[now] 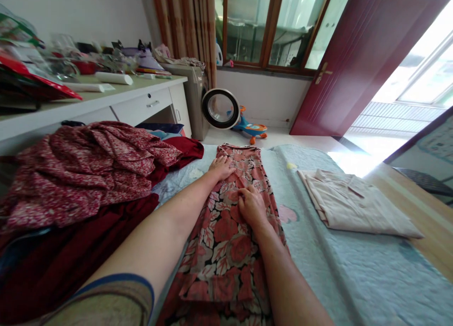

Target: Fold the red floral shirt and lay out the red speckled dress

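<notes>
On the blue blanket, floral fabric lies under flattened left fingers and right fingers curled, grip unclear.

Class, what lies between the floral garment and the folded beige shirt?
In the head view, only light blue blanket shows between the floral garment and the shirt.

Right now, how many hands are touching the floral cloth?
2. The left hand rests on the floral cloth near its far end; the right hand is on it too, closer to the camera. No other hand shows.
</notes>
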Demonstrator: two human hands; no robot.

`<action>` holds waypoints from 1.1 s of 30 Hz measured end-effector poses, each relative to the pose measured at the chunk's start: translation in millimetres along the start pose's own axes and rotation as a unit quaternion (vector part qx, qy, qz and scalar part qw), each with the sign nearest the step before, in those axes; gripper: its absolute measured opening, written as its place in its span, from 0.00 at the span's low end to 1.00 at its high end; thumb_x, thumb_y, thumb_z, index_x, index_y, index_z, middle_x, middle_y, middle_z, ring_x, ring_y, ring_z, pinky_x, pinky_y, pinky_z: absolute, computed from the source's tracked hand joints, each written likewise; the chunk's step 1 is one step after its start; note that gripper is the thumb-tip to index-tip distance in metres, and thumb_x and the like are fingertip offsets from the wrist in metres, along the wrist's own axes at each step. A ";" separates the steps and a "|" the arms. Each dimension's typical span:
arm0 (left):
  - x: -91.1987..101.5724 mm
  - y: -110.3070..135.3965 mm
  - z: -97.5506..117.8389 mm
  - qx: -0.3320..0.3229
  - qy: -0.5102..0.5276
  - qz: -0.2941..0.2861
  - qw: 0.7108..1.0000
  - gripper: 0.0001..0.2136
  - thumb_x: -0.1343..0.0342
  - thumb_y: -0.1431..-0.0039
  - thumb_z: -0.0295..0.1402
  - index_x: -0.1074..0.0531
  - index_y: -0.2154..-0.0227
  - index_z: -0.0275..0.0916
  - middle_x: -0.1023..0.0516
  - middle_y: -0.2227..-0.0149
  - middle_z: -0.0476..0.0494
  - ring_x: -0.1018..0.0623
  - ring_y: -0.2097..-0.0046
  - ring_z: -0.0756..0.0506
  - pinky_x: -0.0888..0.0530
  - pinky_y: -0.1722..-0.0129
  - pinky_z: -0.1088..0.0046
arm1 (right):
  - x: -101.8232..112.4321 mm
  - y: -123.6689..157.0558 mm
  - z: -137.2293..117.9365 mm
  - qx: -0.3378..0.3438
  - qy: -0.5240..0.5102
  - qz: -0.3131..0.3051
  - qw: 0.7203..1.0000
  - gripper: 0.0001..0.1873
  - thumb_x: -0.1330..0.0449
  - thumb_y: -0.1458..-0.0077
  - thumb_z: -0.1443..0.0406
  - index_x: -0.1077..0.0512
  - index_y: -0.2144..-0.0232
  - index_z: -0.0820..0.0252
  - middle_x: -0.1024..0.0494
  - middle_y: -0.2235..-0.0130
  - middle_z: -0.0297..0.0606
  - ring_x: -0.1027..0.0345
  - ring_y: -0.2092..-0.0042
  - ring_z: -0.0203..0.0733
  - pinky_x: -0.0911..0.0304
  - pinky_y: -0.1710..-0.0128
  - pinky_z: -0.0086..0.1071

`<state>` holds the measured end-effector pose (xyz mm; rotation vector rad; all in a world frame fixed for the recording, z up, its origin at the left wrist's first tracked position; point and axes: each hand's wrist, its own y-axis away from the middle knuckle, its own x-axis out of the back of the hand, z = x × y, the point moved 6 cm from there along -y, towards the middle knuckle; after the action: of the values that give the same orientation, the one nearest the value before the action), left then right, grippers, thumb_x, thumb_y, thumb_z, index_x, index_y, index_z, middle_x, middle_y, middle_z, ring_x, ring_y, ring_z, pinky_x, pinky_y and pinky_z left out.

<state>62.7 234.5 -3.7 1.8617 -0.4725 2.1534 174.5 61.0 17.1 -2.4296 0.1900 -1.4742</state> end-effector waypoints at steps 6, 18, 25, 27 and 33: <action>4.0 -6.3 -1.2 -0.007 -0.002 -0.013 1.000 0.28 0.56 0.36 0.50 0.41 0.37 0.43 0.44 0.32 0.36 0.44 0.32 0.36 0.46 0.36 0.51 | 1.9 -0.8 -0.7 -0.009 -0.010 0.000 1.000 0.12 0.45 0.43 0.70 0.22 0.62 0.58 0.25 0.60 0.41 0.32 0.57 0.42 0.39 0.54 0.30; 8.4 46.4 43.8 -0.005 0.038 0.045 0.998 0.25 0.55 0.35 0.49 0.34 0.46 0.36 0.32 0.41 0.33 0.34 0.38 0.37 0.37 0.40 0.56 | 2.6 -1.2 3.7 -0.027 0.008 0.017 0.999 0.14 0.47 0.45 0.71 0.22 0.63 0.59 0.25 0.61 0.42 0.32 0.58 0.42 0.39 0.54 0.31; 22.1 79.6 49.6 -0.008 0.045 0.088 0.995 0.24 0.52 0.34 0.41 0.39 0.40 0.35 0.40 0.34 0.33 0.41 0.33 0.39 0.43 0.35 0.57 | 7.5 3.0 16.2 -0.068 0.080 0.037 0.994 0.13 0.46 0.44 0.69 0.22 0.62 0.58 0.25 0.60 0.43 0.33 0.56 0.45 0.41 0.53 0.34; 24.4 111.7 57.4 -0.036 0.041 0.090 0.994 0.23 0.53 0.34 0.40 0.39 0.39 0.35 0.41 0.33 0.34 0.42 0.32 0.39 0.45 0.34 0.56 | 6.4 3.5 18.7 -0.068 0.085 0.028 0.994 0.14 0.46 0.43 0.68 0.22 0.60 0.58 0.25 0.59 0.43 0.33 0.56 0.45 0.42 0.52 0.34; 5.2 215.4 77.7 -0.132 0.033 0.010 0.991 0.29 0.56 0.35 0.51 0.44 0.35 0.42 0.45 0.31 0.40 0.46 0.31 0.38 0.46 0.34 0.53 | 6.0 4.7 20.5 -0.076 0.105 0.003 0.992 0.15 0.48 0.41 0.67 0.23 0.57 0.58 0.25 0.56 0.43 0.33 0.54 0.45 0.42 0.51 0.34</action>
<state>46.8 6.0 -5.2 1.6444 -0.7262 2.0428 195.6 58.7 11.8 -2.3814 0.3655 -1.7720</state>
